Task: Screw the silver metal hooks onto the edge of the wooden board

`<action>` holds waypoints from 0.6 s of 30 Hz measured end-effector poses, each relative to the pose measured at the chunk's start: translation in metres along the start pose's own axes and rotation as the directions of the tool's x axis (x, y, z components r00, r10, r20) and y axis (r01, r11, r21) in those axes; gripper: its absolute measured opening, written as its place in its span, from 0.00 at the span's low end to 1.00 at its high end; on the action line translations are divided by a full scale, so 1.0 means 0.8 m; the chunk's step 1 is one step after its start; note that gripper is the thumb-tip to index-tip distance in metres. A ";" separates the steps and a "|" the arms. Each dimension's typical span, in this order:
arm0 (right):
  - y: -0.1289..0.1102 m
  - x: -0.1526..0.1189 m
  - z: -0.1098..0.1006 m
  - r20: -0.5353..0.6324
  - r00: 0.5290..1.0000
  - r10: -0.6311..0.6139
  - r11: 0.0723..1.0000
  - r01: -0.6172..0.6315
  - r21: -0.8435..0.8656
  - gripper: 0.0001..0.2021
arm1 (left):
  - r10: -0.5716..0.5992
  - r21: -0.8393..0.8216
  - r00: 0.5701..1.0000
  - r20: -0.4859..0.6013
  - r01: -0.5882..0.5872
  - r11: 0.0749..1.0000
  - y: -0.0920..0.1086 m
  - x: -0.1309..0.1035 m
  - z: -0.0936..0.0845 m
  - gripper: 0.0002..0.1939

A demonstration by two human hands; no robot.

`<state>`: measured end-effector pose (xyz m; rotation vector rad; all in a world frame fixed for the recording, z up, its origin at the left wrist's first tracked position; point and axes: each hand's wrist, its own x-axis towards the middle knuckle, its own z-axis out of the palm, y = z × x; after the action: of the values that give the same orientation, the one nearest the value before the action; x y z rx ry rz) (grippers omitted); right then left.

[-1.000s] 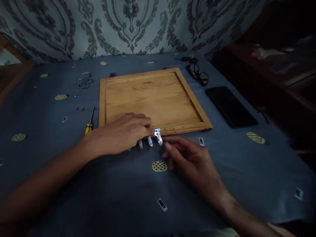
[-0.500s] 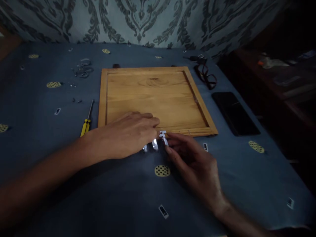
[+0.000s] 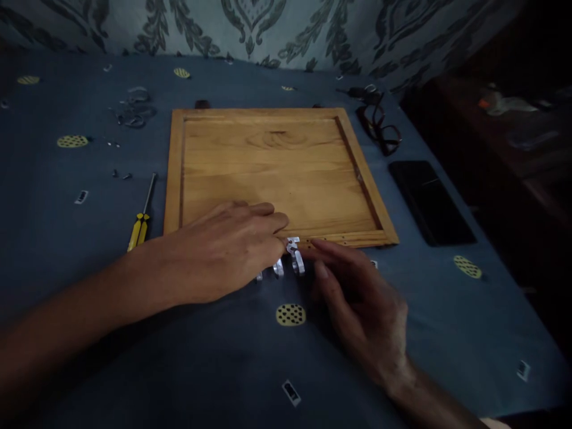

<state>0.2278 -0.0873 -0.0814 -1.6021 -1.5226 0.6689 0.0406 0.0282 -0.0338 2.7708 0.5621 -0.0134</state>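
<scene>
A shiny metal hook rail (image 3: 292, 243) lies along the front edge of a wooden panel with a raised frame (image 3: 279, 173). Several curved hooks of the rail hang over the panel's front edge. My left hand (image 3: 227, 250) rests across that edge, closed over the rail, and hides much of it. Its thumb is out of sight. My right hand (image 3: 364, 310) is just right of the rail's end, thumb and fingers apart with nothing visible between them. Small dark holes show in the frame wood beside my right fingertips.
A yellow-handled screwdriver (image 3: 142, 220) lies left of the panel, with small screws (image 3: 127, 176) beyond it. More metal hooks (image 3: 134, 113) sit at the far left. On the right are eyeglasses (image 3: 384, 134), keys (image 3: 361, 93) and a black phone (image 3: 431, 202). A patterned blue cloth (image 3: 214, 369) lies underneath.
My right hand has let go of the rail's end hook and drawn away to the right. My left hand stays on the rail. The view has shifted slightly.
</scene>
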 end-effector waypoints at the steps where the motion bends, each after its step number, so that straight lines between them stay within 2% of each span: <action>1: 0.001 0.000 0.000 0.006 1.000 -0.001 1.000 0.001 -0.007 0.16 | 0.002 0.004 1.000 0.000 -0.002 1.000 0.000 0.000 0.000 0.12; 9: 0.002 0.003 0.000 0.009 1.000 -0.008 1.000 0.008 -0.016 0.16 | 0.002 -0.031 0.999 -0.041 -0.003 1.000 -0.001 -0.002 0.001 0.10; 18: -0.009 0.004 0.000 0.043 0.997 -0.058 0.986 0.064 -0.152 0.18 | -0.004 -0.042 1.000 0.003 0.004 0.999 0.000 0.000 0.000 0.11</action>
<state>0.2241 -0.0842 -0.0748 -1.6563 -1.6791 0.5630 0.0407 0.0284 -0.0337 2.7281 0.5609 -0.0069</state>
